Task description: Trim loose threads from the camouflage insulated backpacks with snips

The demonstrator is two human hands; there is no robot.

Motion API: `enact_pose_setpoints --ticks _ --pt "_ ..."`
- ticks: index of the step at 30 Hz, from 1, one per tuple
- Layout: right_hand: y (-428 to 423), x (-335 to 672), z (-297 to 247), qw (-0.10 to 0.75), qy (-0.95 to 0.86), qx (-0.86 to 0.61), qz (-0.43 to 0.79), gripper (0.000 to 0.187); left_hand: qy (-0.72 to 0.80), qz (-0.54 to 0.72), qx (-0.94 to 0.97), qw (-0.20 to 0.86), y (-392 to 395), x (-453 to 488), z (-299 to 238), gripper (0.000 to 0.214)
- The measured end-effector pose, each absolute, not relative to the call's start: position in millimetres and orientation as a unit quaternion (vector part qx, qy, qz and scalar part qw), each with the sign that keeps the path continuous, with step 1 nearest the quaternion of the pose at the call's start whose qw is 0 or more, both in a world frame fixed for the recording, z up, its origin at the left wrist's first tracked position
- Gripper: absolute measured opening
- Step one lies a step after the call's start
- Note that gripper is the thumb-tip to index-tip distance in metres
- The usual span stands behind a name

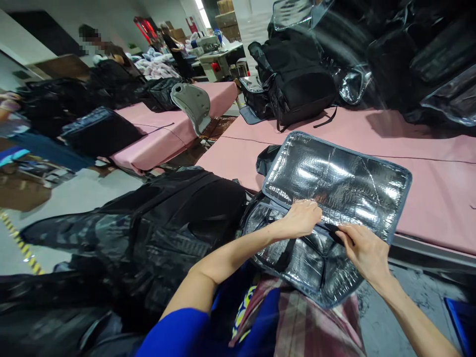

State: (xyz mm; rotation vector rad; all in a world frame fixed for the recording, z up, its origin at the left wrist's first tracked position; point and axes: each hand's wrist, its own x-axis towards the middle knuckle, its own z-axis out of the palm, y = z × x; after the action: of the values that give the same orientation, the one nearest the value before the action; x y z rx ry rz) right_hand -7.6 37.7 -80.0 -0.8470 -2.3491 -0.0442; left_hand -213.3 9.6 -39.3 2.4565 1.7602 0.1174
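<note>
The grip of the right hand [366,250] is narrow: thumb and fingers pinch a black strip [332,229] near the middle of a foil-lined bag [336,290]. The left hand [304,218] is curled just as narrow at the seam where the lid meets the body of the bag; its back faces the camera, so I cannot tell what lies inside that grip. The two hands are near each other but apart, with part of the strip showing between them.

The bag lies at the near edge of a pink desk [435,198], its lid [349,173] folded back over the desktop and its lower part reaching toward the person, above a plaid cloth [316,327]. The lining is bright silver, creased and crinkled, catching strong white glare on the lid. Grey-blue binding runs around the lid's rounded corners. Lower down, the foil dips in folds, and a dark strap [286,255] crosses it below the left forearm.

Just left of the bag rests a dark camouflage backpack [178,213]. Farther back on the desk stands a black backpack [305,79], beside a heap of plastic-wrapped dark bags [390,64].
</note>
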Motion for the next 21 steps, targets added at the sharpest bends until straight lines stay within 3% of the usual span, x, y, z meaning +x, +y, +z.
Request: enact_pose_setpoints --ticks 13,21 --pt "34.0 -10.4 -77.7 0.31 -0.895 -0.32 -0.004 0.013 0.582 0.045 0.81 0.055 7.8 -215.2 -45.4 0.018" --pt "35.3 -22.2 -78.0 0.288 -0.888 -0.354 0.051 0.016 0.61 0.154 0.772 0.093 -1.1 -222.5 -45.9 0.019"
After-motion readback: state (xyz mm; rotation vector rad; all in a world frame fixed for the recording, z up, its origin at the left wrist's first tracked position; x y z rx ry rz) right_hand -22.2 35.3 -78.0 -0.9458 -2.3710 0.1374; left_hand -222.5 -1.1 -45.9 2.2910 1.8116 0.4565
